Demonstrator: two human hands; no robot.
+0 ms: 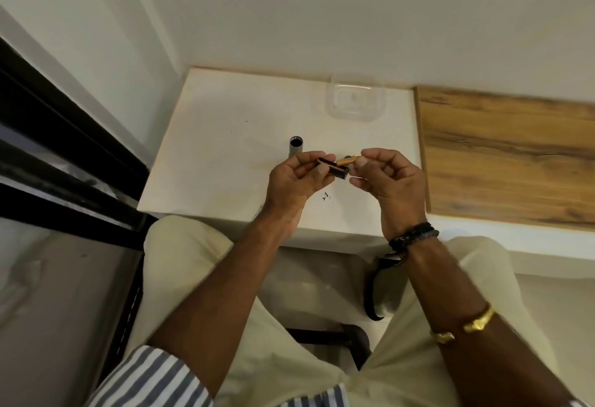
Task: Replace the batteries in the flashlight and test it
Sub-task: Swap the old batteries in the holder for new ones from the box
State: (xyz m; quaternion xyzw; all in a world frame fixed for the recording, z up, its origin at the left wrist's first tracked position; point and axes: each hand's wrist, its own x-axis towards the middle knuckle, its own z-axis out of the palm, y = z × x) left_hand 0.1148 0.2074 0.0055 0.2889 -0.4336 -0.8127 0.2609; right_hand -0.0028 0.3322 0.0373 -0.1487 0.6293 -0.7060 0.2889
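Black battery holder point(333, 171) gripped in left hand point(294, 181); gold battery point(346, 159) pinched by right hand point(391, 181) fingers point(363, 162), long axis aimed leftward at holder.

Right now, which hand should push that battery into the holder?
The right hand. Its fingers already pinch the gold battery, angled toward the black battery holder, which the left hand holds. The flashlight tube stands on the table.

Both hands raised close together, left hand point(294, 178) and right hand point(391, 178) fingers pinched, palms up
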